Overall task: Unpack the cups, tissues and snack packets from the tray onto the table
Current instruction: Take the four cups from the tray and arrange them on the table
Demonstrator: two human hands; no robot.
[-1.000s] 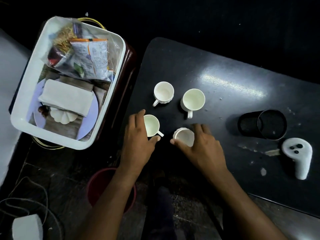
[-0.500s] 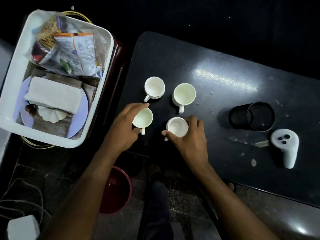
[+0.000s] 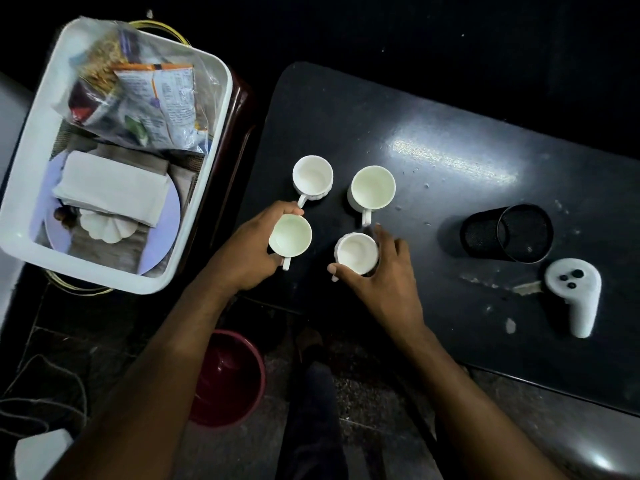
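Several white cups stand upright on the dark table (image 3: 450, 109). My left hand (image 3: 247, 252) wraps around the near-left cup (image 3: 290, 235). My right hand (image 3: 379, 275) curls around the near-right cup (image 3: 356, 252). Two more cups stand free behind them, a ribbed one (image 3: 312, 175) and a smooth one (image 3: 373, 187). To the left, the white tray (image 3: 33, 140) holds snack packets (image 3: 149, 98) in clear plastic at its far end and folded white tissues (image 3: 110, 187) lying on a pale plate (image 3: 168, 220), with a small white ribbed piece (image 3: 104, 228) beside them.
A black mesh holder (image 3: 509, 233) lies on its side at the table's right, with a white controller (image 3: 576, 292) near it. A dark red bucket (image 3: 228, 375) sits on the floor below the table edge. Cables (image 3: 41, 393) trail at lower left.
Both hands shifted the two near cups slightly; the left cup's handle turned from pointing right to pointing toward me. The camera view drifted a little.
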